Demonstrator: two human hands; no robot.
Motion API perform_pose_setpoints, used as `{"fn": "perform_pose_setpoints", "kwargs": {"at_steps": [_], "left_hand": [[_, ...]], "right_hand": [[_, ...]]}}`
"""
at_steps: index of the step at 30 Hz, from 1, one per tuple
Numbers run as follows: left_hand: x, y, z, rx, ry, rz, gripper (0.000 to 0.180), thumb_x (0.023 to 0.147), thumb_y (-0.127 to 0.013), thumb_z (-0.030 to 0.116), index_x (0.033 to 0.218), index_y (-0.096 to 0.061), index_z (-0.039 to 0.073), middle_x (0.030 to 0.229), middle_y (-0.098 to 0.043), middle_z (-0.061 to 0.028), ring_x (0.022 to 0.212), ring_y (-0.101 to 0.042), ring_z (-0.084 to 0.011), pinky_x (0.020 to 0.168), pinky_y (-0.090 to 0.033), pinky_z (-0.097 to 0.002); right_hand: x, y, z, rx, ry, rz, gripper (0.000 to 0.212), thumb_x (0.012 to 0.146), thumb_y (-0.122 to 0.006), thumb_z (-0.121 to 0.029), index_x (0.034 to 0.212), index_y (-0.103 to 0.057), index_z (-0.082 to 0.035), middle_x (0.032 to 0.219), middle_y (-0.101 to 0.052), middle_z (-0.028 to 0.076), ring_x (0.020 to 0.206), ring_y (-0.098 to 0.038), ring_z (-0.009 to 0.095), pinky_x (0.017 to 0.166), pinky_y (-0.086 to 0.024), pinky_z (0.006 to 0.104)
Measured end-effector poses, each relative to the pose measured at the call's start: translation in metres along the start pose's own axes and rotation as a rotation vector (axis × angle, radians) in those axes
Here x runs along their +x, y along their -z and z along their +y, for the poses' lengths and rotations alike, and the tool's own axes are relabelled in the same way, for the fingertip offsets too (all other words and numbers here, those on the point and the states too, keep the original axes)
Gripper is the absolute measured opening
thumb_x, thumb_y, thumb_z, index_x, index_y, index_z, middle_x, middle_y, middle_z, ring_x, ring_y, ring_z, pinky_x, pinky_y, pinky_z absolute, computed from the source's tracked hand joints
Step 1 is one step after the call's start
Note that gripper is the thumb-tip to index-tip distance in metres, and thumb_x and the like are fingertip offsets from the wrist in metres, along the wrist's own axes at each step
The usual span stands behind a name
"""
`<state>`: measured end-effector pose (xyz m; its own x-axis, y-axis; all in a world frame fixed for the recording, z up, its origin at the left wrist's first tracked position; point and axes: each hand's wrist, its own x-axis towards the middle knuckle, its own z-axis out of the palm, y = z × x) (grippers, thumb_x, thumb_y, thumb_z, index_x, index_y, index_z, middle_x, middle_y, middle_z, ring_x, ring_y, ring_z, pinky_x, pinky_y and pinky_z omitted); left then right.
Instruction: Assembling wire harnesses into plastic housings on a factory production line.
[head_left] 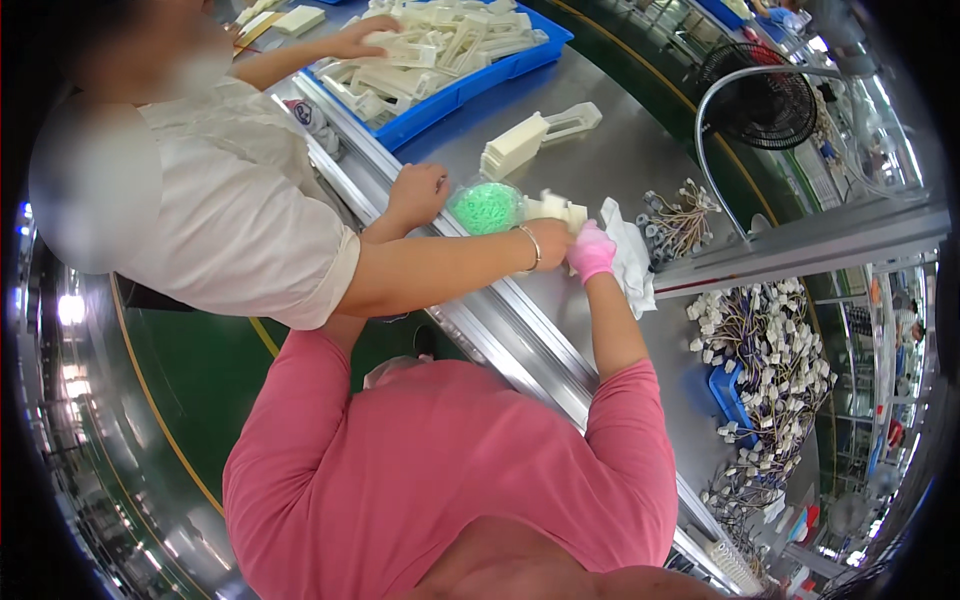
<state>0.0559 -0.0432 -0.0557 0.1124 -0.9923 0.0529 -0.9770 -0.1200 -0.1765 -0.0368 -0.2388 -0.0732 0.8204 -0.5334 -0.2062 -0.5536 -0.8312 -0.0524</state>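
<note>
My left hand is curled closed at the metal table edge, left of a round clear dish of small green pieces. Whatever it may hold is too small to make out. In a pink glove, my right hand is bent closed just below some white plastic parts; its grip is hidden. A co-worker's hand with a bracelet reaches across my left forearm and meets my gloved fingers. Crumpled white cloth or paper lies right of the glove.
The co-worker's other hand rests at a blue tray heaped with white plastic frames. A white block and frame lie beyond the dish. Wired connectors sit at right, with more beyond a metal rail. A black fan stands behind.
</note>
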Motion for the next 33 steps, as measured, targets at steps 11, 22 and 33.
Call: {"fn": "perform_pose_setpoints", "kwargs": {"at_steps": [11,22,33], "left_hand": [[-0.077,0.114,-0.051,0.131,0.44,0.472,0.011,0.071,-0.055,0.015,0.073,-0.057,0.005,0.085,-0.054,-0.012,0.086,-0.053,-0.0231,0.08,-0.038,-0.039],[-0.071,-0.002,-0.051,-0.491,0.683,0.424,0.013,0.077,-0.052,0.017,0.077,-0.058,0.005,0.078,-0.058,-0.0125,0.08,-0.055,-0.0287,0.074,-0.039,-0.0427],[-0.058,0.069,0.006,-0.751,0.712,0.864,0.02,0.074,-0.057,0.009,0.093,-0.056,0.002,0.088,-0.056,-0.0151,0.086,-0.052,-0.0334,0.075,-0.042,-0.0414]], "right_hand": [[-0.004,0.006,-0.006,0.045,-0.105,0.011,0.038,0.074,-0.054,-0.034,0.094,-0.056,-0.002,0.092,-0.062,0.019,0.088,-0.06,0.033,0.079,-0.046,0.0396],[-0.013,0.003,-0.006,-0.038,-0.077,-0.011,0.038,0.074,-0.056,-0.034,0.095,-0.053,-0.003,0.09,-0.063,0.018,0.086,-0.061,0.032,0.076,-0.046,0.04],[-0.066,0.029,0.013,1.16,0.035,0.121,0.035,0.073,-0.063,-0.027,0.092,-0.054,0.001,0.074,-0.058,0.008,0.06,-0.054,0.015,0.054,-0.041,0.0266]]}}
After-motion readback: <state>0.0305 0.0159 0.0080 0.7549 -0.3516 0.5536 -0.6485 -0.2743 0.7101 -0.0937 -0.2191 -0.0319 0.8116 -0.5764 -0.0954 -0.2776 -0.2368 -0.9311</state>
